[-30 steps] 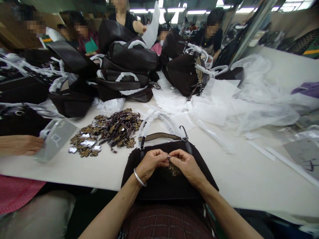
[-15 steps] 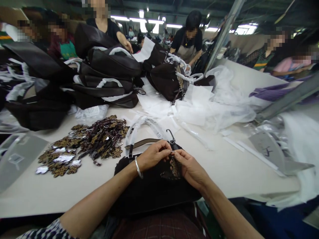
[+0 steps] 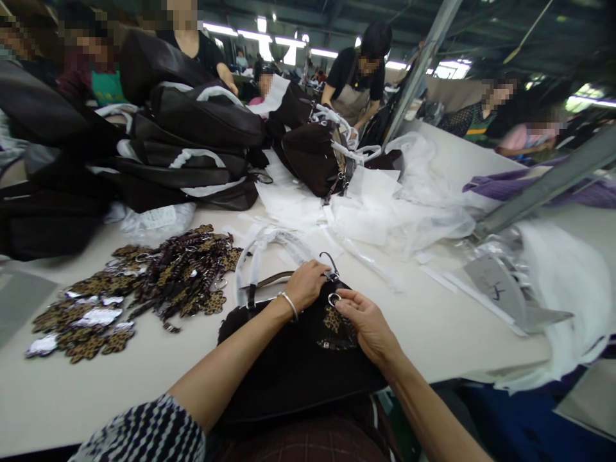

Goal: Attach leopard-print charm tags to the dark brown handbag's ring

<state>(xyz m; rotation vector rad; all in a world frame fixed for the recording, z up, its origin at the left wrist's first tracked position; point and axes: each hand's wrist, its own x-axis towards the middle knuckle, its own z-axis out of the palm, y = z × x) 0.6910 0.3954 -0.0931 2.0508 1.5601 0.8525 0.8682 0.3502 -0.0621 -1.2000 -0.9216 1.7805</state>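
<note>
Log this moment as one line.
right hand: pinching ring | leopard-print charm: below | left hand: at strap hardware | dark bag: beneath both

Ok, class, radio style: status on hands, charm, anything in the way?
Right hand: grip on ring of leopard-print charm. Left hand: at top of dark bag. Charm pile to the left, not in the way.

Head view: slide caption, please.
Right hand holds a leopard-print charm by its ring over a dark handbag; left hand near the bag's handle.
</note>
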